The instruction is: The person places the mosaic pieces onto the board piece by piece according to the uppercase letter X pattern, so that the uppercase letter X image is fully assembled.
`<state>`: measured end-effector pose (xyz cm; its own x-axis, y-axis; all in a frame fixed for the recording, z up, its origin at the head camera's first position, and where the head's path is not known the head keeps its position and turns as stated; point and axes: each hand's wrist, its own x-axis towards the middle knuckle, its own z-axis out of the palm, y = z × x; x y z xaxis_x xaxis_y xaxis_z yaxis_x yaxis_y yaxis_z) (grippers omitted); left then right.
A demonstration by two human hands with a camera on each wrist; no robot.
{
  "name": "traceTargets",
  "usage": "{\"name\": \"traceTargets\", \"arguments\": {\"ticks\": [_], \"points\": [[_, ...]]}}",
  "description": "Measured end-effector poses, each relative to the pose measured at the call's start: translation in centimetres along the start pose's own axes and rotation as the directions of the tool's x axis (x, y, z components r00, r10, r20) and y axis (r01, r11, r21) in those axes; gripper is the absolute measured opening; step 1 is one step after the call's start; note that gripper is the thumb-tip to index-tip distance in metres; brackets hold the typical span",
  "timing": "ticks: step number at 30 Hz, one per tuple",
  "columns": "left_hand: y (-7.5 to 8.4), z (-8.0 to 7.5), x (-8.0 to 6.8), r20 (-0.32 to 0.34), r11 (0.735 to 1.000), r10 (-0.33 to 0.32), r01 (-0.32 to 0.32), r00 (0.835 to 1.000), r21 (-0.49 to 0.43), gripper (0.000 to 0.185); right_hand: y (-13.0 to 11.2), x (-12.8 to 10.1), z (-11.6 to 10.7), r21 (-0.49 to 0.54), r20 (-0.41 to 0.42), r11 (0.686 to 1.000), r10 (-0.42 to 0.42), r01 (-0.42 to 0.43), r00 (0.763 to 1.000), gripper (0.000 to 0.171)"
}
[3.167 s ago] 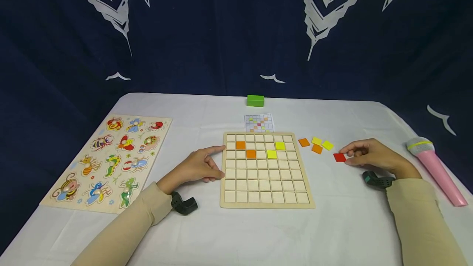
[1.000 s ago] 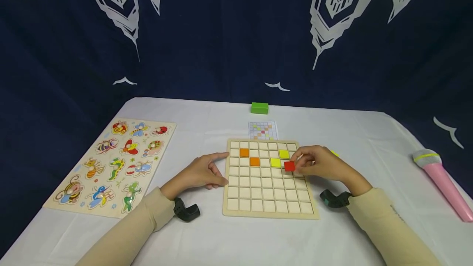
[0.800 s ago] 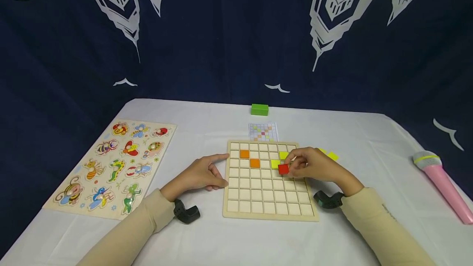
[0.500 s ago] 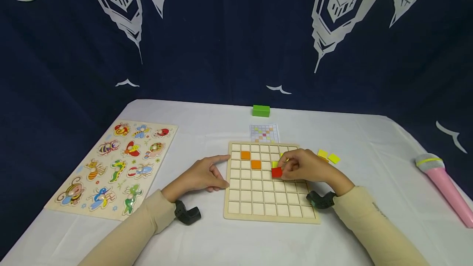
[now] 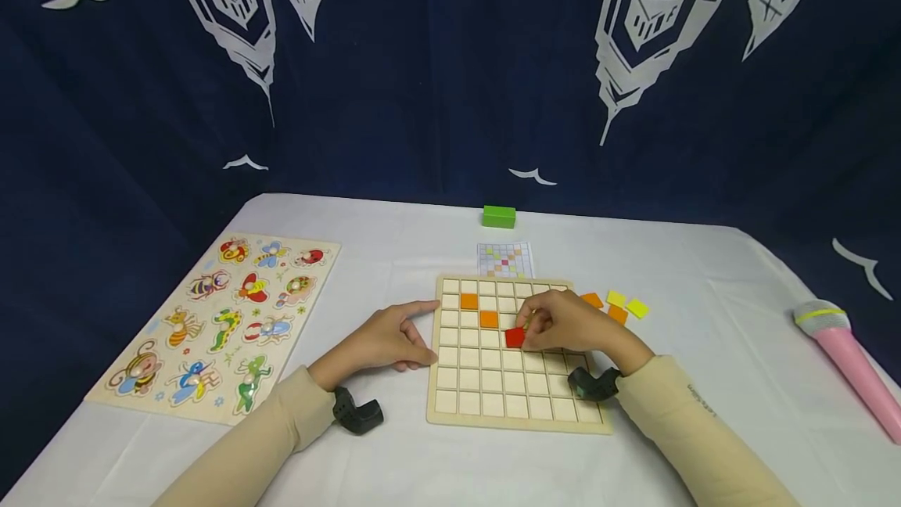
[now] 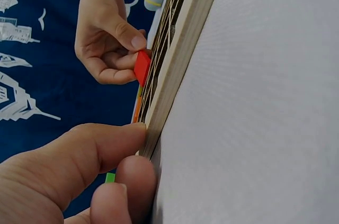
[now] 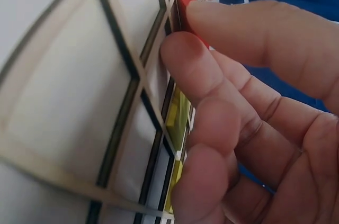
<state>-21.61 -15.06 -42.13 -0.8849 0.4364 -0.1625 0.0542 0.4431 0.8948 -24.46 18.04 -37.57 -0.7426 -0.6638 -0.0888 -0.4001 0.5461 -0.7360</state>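
Dark blue cloth printed with white buildings and birds hung behind a white-covered tabletop (image 5: 422, 460). At its middle lay a wooden grid board (image 5: 516, 417), the landmark for everything else. Over the board's centre the right hand (image 5: 563, 325) pinched a red tile (image 5: 515, 337) between thumb and fingertips, the tile tilted on edge just above a cell near the middle of the grid; whether it touched the wood could not be told. Two orange tiles (image 5: 479, 310) sat in cells toward the board's far left part. Against the board's left edge the left hand (image 5: 383, 343) rested, its straight fingers pressed to the frame and gripping nothing. Just right of the board's far corner lay loose orange and yellow tiles (image 5: 615, 305). Beyond the board's far edge lay a pattern card (image 5: 504, 260) and, farther back, a green block (image 5: 499, 217). Well left of the board lay an insect puzzle (image 5: 225, 321); well right of it, a pink toy microphone (image 5: 848, 357).
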Motion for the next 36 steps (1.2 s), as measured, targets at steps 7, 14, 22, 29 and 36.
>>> {"name": "traceTargets", "arguments": {"ticks": [7, 14, 22, 29, 36], "points": [[0.1, 0.1, -0.1, -0.003, 1.000, -0.002, 0.002, 1.000, -0.002, 0.088, -0.4, 0.3, 0.4, -0.058, -0.009, 0.998, 0.009, -0.010, 1.000, 0.020], [0.3, 0.1, -0.1, -0.008, 1.000, -0.008, 0.008, 1.000, 0.001, 0.087, -0.5, 0.5, 0.6, -0.090, -0.020, 0.996, 0.024, -0.026, 1.000, 0.020], [0.4, 0.2, -0.1, -0.007, 1.000, -0.004, 0.004, 1.000, 0.000, 0.088, -0.5, 0.4, 0.6, -0.082, -0.016, 0.996, 0.024, -0.025, 1.000, 0.019], [0.5, 0.2, -0.1, -0.005, 1.000, -0.011, 0.011, 1.000, 0.012, 0.088, 0.1, -0.3, 0.3, -0.033, -0.021, 0.999, -0.036, 0.035, 0.999, 0.015], [0.3, 0.1, -0.1, -0.005, 1.000, -0.008, 0.008, 1.000, 0.010, 0.088, 0.9, -1.5, -0.4, -0.022, -0.091, 0.997, -0.080, 0.078, 0.993, 0.016]]}}
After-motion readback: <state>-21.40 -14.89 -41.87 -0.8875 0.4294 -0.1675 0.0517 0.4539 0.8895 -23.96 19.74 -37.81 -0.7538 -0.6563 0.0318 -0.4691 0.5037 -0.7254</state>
